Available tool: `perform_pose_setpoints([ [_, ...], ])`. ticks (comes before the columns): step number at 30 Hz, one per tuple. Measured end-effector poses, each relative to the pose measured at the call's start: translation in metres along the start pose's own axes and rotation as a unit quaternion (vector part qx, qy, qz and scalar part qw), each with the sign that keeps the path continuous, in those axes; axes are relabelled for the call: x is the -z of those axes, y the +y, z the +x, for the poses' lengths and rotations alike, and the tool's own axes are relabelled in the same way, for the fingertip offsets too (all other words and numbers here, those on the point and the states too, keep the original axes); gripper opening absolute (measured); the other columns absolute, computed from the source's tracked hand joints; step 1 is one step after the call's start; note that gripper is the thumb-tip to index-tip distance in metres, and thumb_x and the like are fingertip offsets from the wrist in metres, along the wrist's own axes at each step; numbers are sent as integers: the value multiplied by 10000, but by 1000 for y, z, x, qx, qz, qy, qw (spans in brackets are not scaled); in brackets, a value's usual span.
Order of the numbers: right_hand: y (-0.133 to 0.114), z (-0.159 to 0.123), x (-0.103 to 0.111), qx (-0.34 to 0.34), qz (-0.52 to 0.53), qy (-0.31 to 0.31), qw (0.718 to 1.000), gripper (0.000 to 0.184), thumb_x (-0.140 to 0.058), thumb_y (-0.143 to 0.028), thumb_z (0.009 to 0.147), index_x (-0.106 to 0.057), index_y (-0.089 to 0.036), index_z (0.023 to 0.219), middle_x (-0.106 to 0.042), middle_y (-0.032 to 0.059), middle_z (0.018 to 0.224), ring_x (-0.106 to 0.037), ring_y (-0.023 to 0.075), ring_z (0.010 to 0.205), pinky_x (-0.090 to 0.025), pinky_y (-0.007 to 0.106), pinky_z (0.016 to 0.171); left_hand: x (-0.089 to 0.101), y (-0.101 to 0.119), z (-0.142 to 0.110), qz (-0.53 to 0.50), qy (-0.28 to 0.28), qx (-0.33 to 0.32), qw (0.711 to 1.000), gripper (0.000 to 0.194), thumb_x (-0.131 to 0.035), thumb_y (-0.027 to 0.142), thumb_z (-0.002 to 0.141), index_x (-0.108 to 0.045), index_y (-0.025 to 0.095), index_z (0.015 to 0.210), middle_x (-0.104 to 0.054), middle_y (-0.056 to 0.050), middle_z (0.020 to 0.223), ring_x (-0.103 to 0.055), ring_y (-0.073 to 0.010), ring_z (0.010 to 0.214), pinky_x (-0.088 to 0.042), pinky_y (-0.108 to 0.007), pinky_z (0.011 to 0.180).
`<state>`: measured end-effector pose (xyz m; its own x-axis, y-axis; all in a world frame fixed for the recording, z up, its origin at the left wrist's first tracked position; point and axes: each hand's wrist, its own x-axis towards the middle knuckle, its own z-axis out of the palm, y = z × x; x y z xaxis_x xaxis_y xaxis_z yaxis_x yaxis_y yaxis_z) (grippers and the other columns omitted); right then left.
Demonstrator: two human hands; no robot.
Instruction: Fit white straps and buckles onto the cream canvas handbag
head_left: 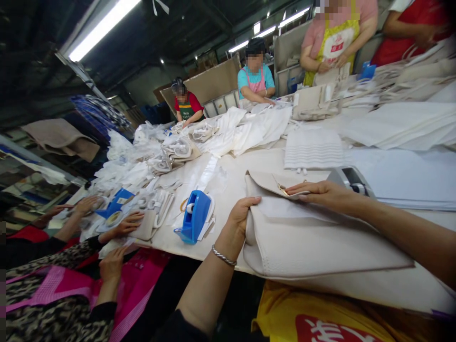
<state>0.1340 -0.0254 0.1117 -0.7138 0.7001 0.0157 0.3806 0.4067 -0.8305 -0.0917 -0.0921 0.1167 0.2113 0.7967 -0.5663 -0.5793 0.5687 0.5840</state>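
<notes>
A pale beige handbag [331, 244] lies at the table's front edge, its flap [261, 183] raised a little. A white sheet [295, 209] shows beneath the flap. My left hand [240, 218] grips the bag's left side, thumb on top and the other fingers mostly hidden. My right hand [320, 192] rests on the flap with fingers stretched out, touching it beside a small gold-coloured metal fitting [281, 186]. Left of the bag stands a blue tape dispenser [195, 216]. Behind my right wrist is a grey tape dispenser [351, 180].
Stacked white sheets [416, 175] and a ribbed white pad [313, 147] lie beyond the bag. Wrapping and bag parts [231, 130] heap along the table [249, 164]. Co-workers' hands [130, 223] work close on the left; other people stand across the table.
</notes>
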Motion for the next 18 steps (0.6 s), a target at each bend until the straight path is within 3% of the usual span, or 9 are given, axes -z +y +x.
perform_pose_setpoints([
  [3,9,1,-18,75,-77,20,994,378,-418,-353,805,-575,-182,1103,-489,56,1215,-433,220,1121,-286,370,1012,3,-3,2,3,0,-19,1000,338,-543,108,613,-582,51,944,-669,-89,725,-626,-211,720,-469,-350,799],
  [6,14,2,-40,103,-128,49,985,386,-345,-280,839,-518,-186,1171,-423,60,1276,-385,206,1165,-291,356,1011,6,-11,5,36,5,-68,997,353,-586,111,578,-594,56,927,-668,-90,736,-621,-204,713,-465,-334,793],
  [9,13,4,-53,113,-125,39,985,386,-371,-280,829,-523,-164,1165,-423,92,1271,-371,221,1173,-291,376,1009,7,-12,2,95,29,-126,987,388,-623,135,546,-596,62,926,-666,-89,759,-612,-209,726,-462,-332,771],
  [12,1,4,-54,116,-79,36,989,437,-402,-361,822,-482,-161,1202,-364,108,1309,-292,242,1220,-222,426,1033,1,2,-15,184,48,-190,963,395,-622,170,560,-592,70,942,-662,-77,759,-599,-213,763,-449,-326,770],
  [15,-20,1,-55,101,9,78,992,596,-426,-509,795,-375,-164,1279,-219,108,1381,-173,261,1267,-146,443,1050,-21,23,-41,329,21,-242,912,390,-608,209,605,-585,117,983,-655,-59,822,-578,-223,832,-431,-325,793],
  [18,-37,1,-67,108,145,124,976,794,-519,-639,672,-352,-170,1291,-216,120,1378,-149,303,1267,-164,461,1043,-53,30,-59,505,17,-292,812,368,-628,266,608,-593,154,957,-634,-60,907,-544,-247,898,-402,-331,832],
])
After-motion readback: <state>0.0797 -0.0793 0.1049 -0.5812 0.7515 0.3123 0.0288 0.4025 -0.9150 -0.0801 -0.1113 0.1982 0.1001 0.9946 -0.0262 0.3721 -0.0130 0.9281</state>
